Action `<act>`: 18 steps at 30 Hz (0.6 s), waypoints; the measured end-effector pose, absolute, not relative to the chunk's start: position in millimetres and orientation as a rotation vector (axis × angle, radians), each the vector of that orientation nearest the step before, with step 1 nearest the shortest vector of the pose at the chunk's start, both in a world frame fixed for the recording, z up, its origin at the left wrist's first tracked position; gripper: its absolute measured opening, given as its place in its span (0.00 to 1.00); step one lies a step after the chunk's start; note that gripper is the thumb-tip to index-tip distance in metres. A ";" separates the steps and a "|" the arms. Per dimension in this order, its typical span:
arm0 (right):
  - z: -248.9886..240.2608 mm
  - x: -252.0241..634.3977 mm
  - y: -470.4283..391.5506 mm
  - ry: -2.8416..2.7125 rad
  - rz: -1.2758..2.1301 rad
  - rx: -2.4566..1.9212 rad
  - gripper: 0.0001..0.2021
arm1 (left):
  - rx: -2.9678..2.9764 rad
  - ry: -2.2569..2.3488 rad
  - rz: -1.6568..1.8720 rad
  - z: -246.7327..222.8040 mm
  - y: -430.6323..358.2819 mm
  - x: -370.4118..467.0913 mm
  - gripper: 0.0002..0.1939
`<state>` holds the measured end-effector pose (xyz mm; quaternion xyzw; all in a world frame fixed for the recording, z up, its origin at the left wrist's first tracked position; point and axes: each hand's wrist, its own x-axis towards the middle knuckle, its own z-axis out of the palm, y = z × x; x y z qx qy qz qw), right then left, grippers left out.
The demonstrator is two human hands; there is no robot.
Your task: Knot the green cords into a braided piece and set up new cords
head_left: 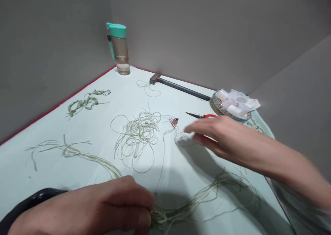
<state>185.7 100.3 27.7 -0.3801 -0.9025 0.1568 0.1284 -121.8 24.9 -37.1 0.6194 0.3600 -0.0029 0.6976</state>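
Note:
At the bottom of the head view, my left hand (121,204) is closed in a pinch on a bundle of pale green cords (191,204), close to a knotted part. Loose strands of the bundle spread to the right across the table. My right hand (207,130) hovers over the table with fingers stretched out and nothing visible in them, slightly blurred. Just left of its fingertips lies a small dark red clip (174,121) with thin cord by it. One thin strand runs from near the clip down toward my left hand. Another part of the green cord (95,157) extends up and left.
A tangled heap of thin cord (141,130) lies mid-table. Behind my right hand are scissors (195,115) and a basket (217,105) of white rolls. A hammer (181,87) and a water bottle (121,52) stand or lie near the grey walls. Knotted green pieces (84,104) lie left.

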 end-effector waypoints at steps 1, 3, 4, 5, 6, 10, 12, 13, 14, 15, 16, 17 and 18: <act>23.7 163.1 110.0 -2.748 0.436 -1.062 0.11 | 1.373 0.803 0.017 -36.4 25.1 -121.1 0.21; 12.1 124.4 124.2 -2.870 0.384 -1.021 0.12 | 1.369 0.788 0.054 -36.1 25.7 -120.8 0.21; 5.3 108.7 128.1 -2.899 0.362 -1.051 0.12 | 1.369 0.776 0.068 -36.4 25.9 -120.6 0.21; -1.7 95.6 130.1 -2.902 0.354 -1.073 0.11 | 1.369 0.761 0.079 -36.9 26.1 -120.4 0.21; -8.5 84.8 130.5 -2.904 0.350 -1.096 0.11 | 1.371 0.749 0.085 -37.3 26.1 -120.1 0.21; -29.2 60.5 128.5 -2.856 0.340 -1.215 0.12 | 1.370 0.764 0.031 -37.3 25.1 -118.7 0.19; -34.1 56.2 130.5 -2.833 0.358 -1.234 0.10 | 1.390 0.773 -0.010 -36.1 24.1 -118.2 0.19; -35.1 55.5 132.3 -2.823 0.376 -1.230 0.10 | 1.398 0.778 -0.020 -35.7 23.6 -118.1 0.19; -35.1 55.4 134.5 -2.811 0.399 -1.222 0.09 | 1.400 0.777 -0.024 -35.5 22.9 -118.1 0.18; -34.0 55.9 136.7 -2.794 0.425 -1.210 0.09 | 1.393 0.781 -0.023 -35.8 22.3 -118.3 0.18; -31.9 56.9 138.9 -2.771 0.455 -1.195 0.09 | 1.387 0.791 -0.016 -36.4 21.5 -118.5 0.17; -29.0 58.4 140.8 -2.742 0.485 -1.177 0.08 | 1.378 0.802 -0.011 -37.4 20.8 -118.9 0.16; -25.5 60.1 142.6 -2.709 0.516 -1.157 0.07 | 1.372 0.809 -0.008 -38.6 20.2 -119.2 0.16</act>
